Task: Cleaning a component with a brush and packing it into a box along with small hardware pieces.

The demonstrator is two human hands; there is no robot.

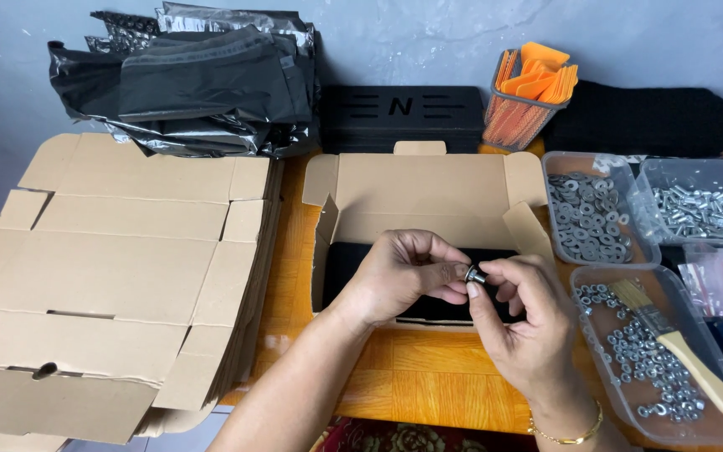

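My left hand (402,272) and my right hand (522,318) meet over an open cardboard box (428,188) with a black item (345,259) inside. Between the fingertips of both hands is a small metal bolt with a washer or nut (474,274). The left thumb and fingers pinch one end of it, and the right thumb and forefinger pinch the other. A gold bracelet (566,434) is on the right wrist.
A stack of flat cardboard boxes (119,268) lies at the left, black plastic bags (194,79) behind it. At the right stand clear trays of washers (592,218), bolts (700,209) and nuts (646,360) with a paintbrush (679,347). An orange-filled mesh cup (529,96) stands behind.
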